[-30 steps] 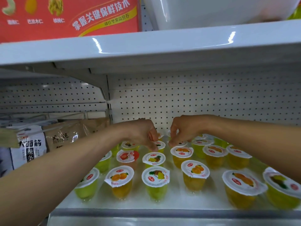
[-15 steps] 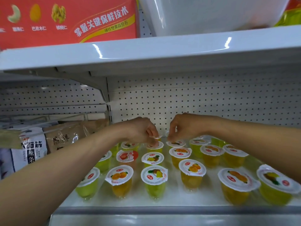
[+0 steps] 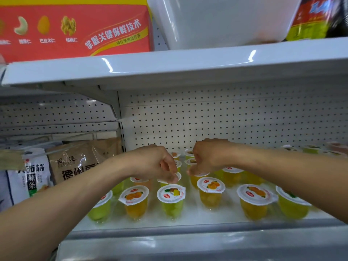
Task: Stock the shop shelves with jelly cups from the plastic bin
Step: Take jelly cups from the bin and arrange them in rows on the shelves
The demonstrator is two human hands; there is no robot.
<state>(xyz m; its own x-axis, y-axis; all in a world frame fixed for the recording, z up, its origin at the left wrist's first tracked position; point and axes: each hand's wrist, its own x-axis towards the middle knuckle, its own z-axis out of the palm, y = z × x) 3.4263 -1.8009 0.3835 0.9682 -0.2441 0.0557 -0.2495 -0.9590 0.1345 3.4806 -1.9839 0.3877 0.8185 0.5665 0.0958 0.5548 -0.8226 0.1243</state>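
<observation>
The plastic bin (image 3: 222,23) is set on the upper shelf (image 3: 169,66). Below, a jelly cup (image 3: 178,175) is pinched at its lid rim by the left hand (image 3: 152,164), directly beneath the curled fingers. The right hand (image 3: 207,159) is curled just beside; its hold cannot be told.

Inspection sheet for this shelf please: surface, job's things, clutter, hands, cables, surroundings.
Surface: glossy white shelf.
Job's things: jelly cups upright in rows; bin on the shelf above.
Clutter: nothing seen.
Hands: left hand pinches a cup lid; right hand, fingers curled, sits over a second cup, grip hidden.
Cables: nothing seen.
Surroundings: pegboard behind; snack bags at left; red box above.
</observation>
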